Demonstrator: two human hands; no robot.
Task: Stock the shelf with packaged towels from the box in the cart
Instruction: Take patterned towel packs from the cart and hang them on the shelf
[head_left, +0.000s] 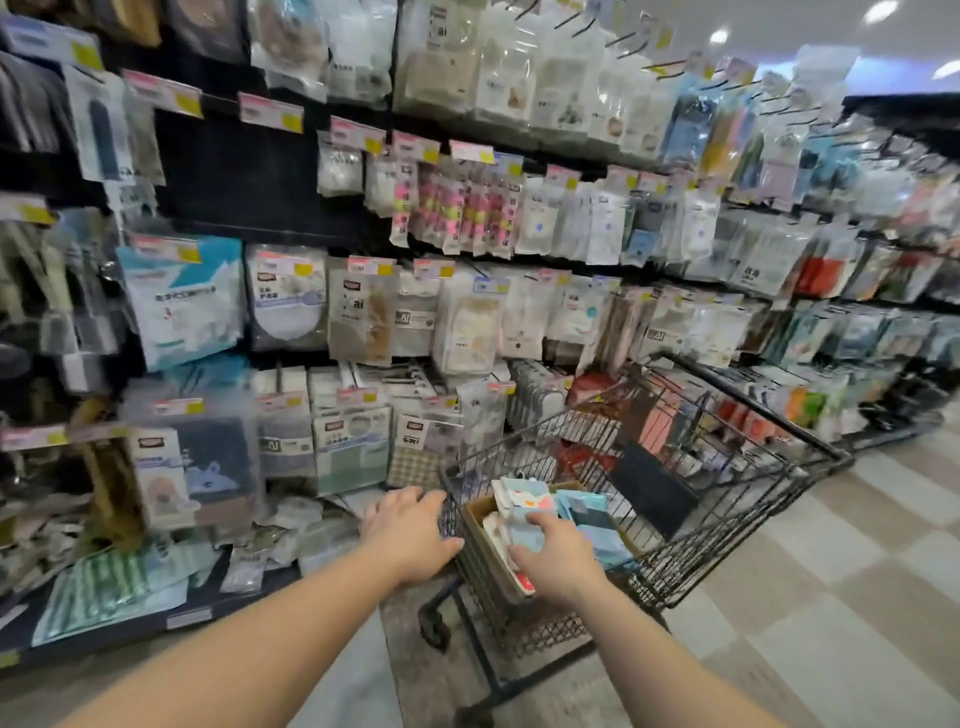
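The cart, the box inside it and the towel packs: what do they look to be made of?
Cart: dark-coated metal wire, judging by its thin grid bars.
Box: plain brown cardboard, matte, with a raw-looking edge.
Towel packs: likely soft cloth in clear glossy plastic film; the blur leaves that open.

We see an open brown cardboard box (480, 540) at the near end of the black wire cart (737, 499), holding packaged towels (524, 506) that stand on edge, pale blue with coloured prints. Just left of the cart, the dark shelf (244, 197) is crowded with hanging clear-bagged goods and price tags.
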